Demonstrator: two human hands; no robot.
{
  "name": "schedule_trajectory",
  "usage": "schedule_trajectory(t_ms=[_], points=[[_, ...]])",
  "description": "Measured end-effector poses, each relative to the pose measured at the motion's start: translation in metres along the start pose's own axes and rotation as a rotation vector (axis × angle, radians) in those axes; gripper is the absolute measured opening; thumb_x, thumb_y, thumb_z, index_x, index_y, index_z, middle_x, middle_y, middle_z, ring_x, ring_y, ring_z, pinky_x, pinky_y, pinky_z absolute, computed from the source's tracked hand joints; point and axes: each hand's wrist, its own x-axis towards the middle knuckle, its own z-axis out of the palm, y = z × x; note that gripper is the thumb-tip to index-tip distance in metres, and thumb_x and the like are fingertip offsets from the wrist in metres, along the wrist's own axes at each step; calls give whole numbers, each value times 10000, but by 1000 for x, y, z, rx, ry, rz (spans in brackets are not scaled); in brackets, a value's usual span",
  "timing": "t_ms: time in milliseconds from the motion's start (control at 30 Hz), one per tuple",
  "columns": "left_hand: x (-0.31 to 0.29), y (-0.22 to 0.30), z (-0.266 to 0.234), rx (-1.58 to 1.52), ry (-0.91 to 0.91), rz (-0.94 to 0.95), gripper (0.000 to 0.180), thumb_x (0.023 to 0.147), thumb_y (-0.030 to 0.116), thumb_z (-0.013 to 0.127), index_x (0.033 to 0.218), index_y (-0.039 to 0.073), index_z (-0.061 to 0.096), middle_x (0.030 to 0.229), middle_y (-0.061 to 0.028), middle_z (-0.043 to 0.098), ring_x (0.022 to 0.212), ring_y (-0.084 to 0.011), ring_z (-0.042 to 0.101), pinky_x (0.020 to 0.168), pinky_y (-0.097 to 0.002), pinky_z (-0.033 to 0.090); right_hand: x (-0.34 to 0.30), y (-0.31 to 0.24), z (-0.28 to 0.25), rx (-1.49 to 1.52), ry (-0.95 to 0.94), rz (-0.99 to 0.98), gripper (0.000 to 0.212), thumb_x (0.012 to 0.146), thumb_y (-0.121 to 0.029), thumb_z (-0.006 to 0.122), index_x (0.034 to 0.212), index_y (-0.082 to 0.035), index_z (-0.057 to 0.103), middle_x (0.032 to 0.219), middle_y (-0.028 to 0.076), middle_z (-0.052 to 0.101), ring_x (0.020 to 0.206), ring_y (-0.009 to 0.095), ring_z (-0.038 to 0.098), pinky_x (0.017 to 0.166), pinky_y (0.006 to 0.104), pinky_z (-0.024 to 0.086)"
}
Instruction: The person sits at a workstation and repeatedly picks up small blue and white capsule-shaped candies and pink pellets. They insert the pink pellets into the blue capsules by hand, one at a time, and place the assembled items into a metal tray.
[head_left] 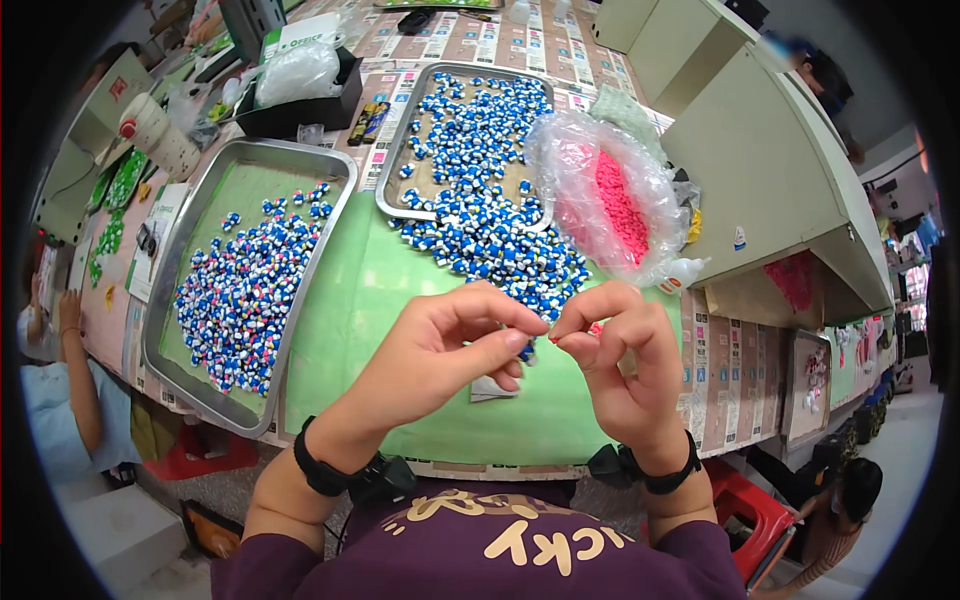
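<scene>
My left hand (440, 350) and my right hand (615, 355) meet over a green mat (350, 310), fingertips pinched together. Between the left fingers sits a small blue-and-white piece (526, 350); the right fingertips pinch a tiny pink piece (592, 329) against it. Just beyond the hands lies a heap of blue-and-white pieces (490, 235), spilling from a metal tray (400, 170) onto the mat. A clear plastic bag of pink pieces (615, 205) lies open to the right of the heap.
On the left a second metal tray (170, 270) holds several blue, white and pink pieces (245, 295). A beige cabinet (770, 170) stands at the right. Another person sits at the far left (60, 400), one more at the lower right (850, 495). A red stool (745, 505) is beneath.
</scene>
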Motion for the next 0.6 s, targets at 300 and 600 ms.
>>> schedule_trajectory(t_ms=[300,600], points=[[0,-3,3,-122,17,-10,145,919,56,638,1041,-17,669,1019,-90,615,846,-176,665,749,-296,576,7,-2,1,-300,-33,-283,309,760,93,682,864,-118,481,911,44,663,753,207,594,787,370,411],[-2,-4,7,-106,62,52,99,905,50,656,971,-17,687,983,-86,609,807,-168,655,709,-282,566,2,0,5,-113,-21,-188,304,749,92,717,873,-76,497,898,100,642,730,231,593,648,325,441]])
